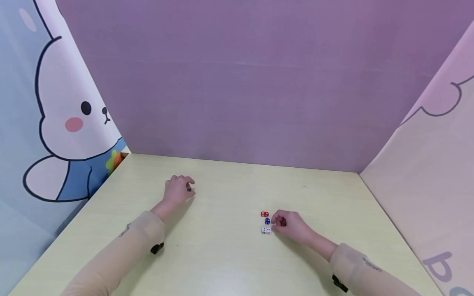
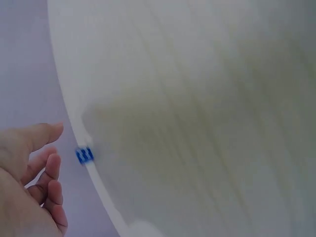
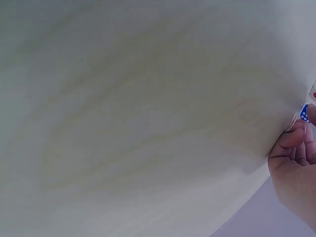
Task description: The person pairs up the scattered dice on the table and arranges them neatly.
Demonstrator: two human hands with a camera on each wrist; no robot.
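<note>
At the left of the table in the head view, my left hand (image 1: pixel 178 190) reaches over a small dark die (image 1: pixel 189 189), thumb and forefinger parted on either side. The left wrist view shows this die as blue (image 2: pixel 84 154), just off the fingertips of the left hand (image 2: pixel 34 180). My right hand (image 1: pixel 292 226) is beside a blue die (image 1: pixel 267 221), its fingers loosely bent and the fingertips right at the die's edge. Behind that die sit two red dice (image 1: pixel 264 214); in front are two white dice (image 1: pixel 266 230), side by side.
The pale wooden table (image 1: pixel 222 255) ends at a purple panel (image 1: pixel 240 82) at the back. A rabbit-printed cloth (image 1: pixel 74 102) hangs along the left side, and a pink and cream cloth (image 1: pixel 429 164) along the right.
</note>
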